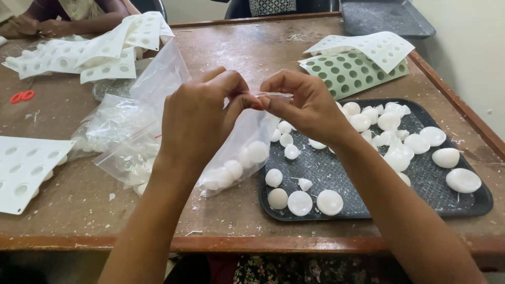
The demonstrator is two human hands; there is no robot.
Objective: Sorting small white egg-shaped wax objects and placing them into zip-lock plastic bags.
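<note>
as both hands pinch its top, clear bag (pixel 239 158) hangs below — left hand (pixel 197 121), right hand (pixel 307 102)

Clear plastic bags on the table

One clear bag (pixel 239 158), holding white round pieces, hangs pinched at its top; more clear bags (pixel 113 126) lie crumpled just left.

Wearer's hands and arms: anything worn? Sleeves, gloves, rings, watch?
Nothing worn shows. The left hand and right hand are bare: no gloves, and no rings on the fingers in view. Both forearms are bare to the bottom edge of the picture, with no sleeve, watch or band on either wrist.
</note>
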